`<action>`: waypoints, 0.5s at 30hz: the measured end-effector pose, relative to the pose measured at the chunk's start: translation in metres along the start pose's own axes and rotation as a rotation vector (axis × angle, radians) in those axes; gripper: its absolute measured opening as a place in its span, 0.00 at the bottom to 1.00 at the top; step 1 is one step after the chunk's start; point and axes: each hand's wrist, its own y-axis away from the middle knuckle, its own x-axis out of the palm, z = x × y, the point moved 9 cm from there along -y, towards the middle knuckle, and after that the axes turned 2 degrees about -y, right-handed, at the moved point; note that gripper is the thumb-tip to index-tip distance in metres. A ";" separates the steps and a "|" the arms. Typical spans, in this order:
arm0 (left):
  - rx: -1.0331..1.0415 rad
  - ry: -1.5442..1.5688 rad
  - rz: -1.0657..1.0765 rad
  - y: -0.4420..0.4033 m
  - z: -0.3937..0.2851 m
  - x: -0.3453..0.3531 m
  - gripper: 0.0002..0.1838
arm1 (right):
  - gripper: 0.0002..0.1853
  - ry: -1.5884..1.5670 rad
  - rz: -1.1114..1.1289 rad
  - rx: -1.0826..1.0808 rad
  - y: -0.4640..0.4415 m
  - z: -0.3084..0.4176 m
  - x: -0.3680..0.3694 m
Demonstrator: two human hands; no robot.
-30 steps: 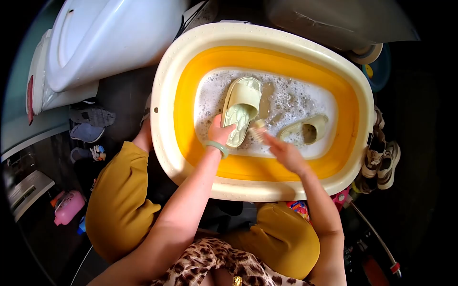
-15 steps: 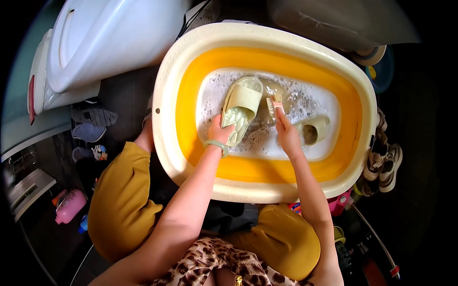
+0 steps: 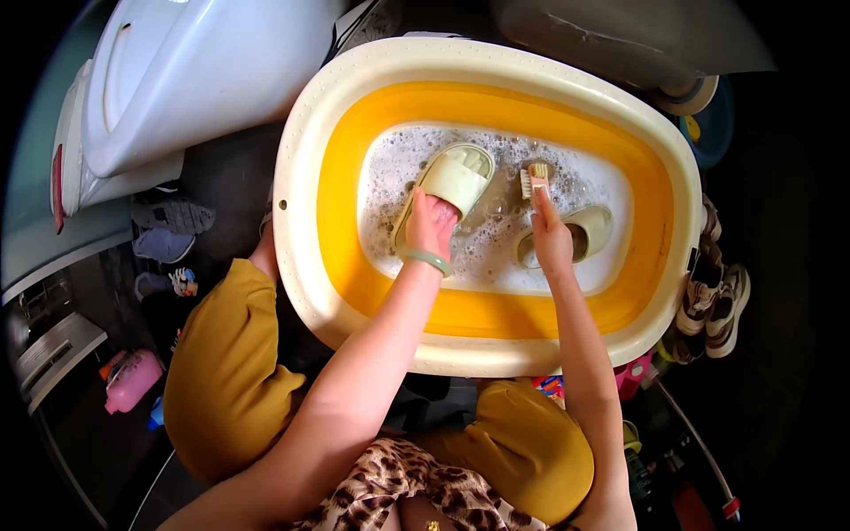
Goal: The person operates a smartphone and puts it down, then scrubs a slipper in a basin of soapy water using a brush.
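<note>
A pale green slipper (image 3: 457,178) is tilted in the soapy water (image 3: 382,168) of a tub with a cream rim (image 3: 305,265) and yellow sides. My left hand (image 3: 429,228) grips it, with the fingers pushed in under the strap and the thumb on the side. In my right hand (image 3: 552,239) is a pink scrub brush (image 3: 536,180), its bristles facing left, apart from the held slipper. Just beyond that hand lies a second pale green slipper (image 3: 598,229), partly under water and partly hidden by my fingers.
A white basin-like fixture (image 3: 204,80) stands at the upper left. Several shoes (image 3: 728,310) sit on the right, more shoes (image 3: 173,217) on the left. A pink bottle (image 3: 133,380) is at lower left. My knees (image 3: 230,372) flank the tub's near side.
My left hand has slid from the slipper's heel edge to under its strap. The brush has moved slightly right in my right hand. Foam covers more of the water.
</note>
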 end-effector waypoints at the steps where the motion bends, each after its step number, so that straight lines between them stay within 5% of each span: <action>1: -0.023 0.094 0.008 -0.002 -0.001 0.005 0.34 | 0.26 0.004 0.029 0.010 0.004 0.003 0.002; 7: 0.002 0.121 0.228 -0.033 0.015 0.024 0.32 | 0.24 -0.098 0.249 -0.064 0.040 0.022 0.022; 11: -0.026 0.072 0.180 -0.040 0.021 0.032 0.25 | 0.24 -0.240 0.279 0.144 0.050 0.024 0.008; 15: -0.178 0.180 0.153 -0.045 0.046 0.043 0.24 | 0.24 -0.172 0.152 -0.255 0.068 0.086 0.001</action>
